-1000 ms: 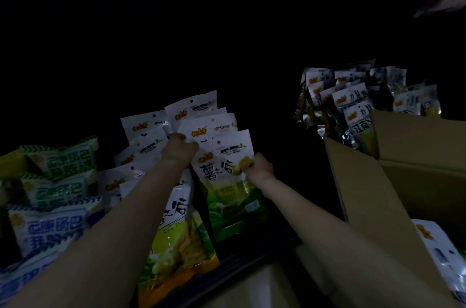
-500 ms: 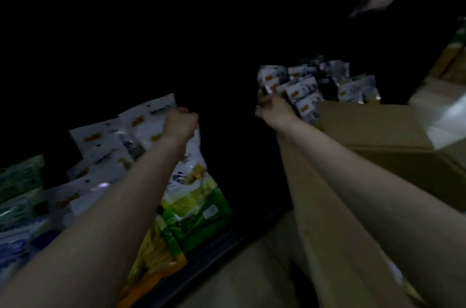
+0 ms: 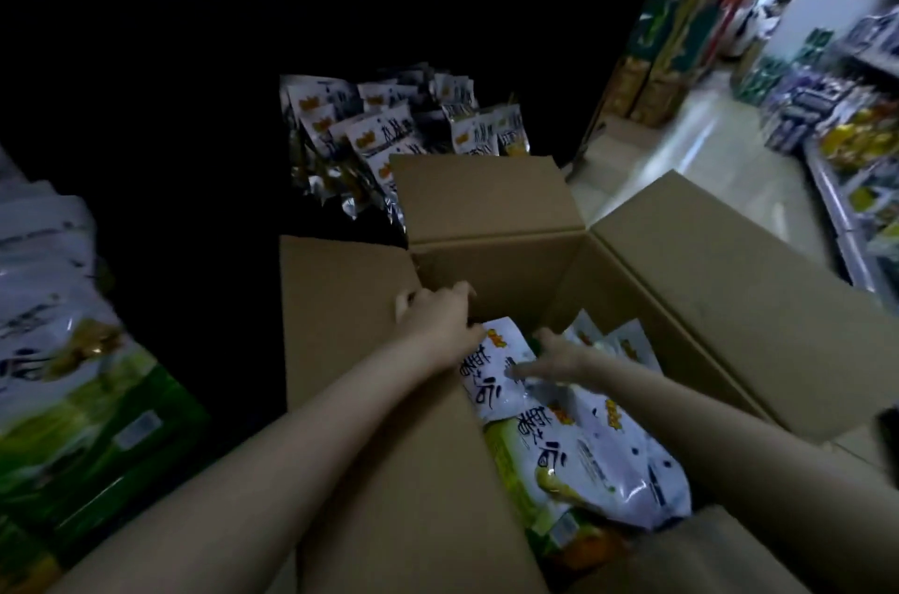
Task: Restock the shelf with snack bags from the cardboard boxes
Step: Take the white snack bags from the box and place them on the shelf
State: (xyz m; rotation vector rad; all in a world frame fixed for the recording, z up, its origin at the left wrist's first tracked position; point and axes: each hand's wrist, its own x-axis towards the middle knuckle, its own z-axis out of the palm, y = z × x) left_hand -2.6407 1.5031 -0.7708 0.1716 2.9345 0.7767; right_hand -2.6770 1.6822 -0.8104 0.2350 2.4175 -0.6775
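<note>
Dim shop aisle, with a dark shelf (image 3: 194, 106) ahead and a lit floor (image 3: 705, 165) at far right. Nearest, an open box (image 3: 389, 472) holds white-and-green snack bags (image 3: 598, 457). Both hands reach into it: the left hand (image 3: 438, 321) lies at the left flap's edge, fingers curled on the top of one bag (image 3: 496, 369); the right hand (image 3: 554, 357) rests on the same bag with fingers loosely spread, grip unclear. At left, stocked bags (image 3: 73, 374) stand on the shelf. Beyond the box, smaller packets (image 3: 379, 131) are heaped.
</note>
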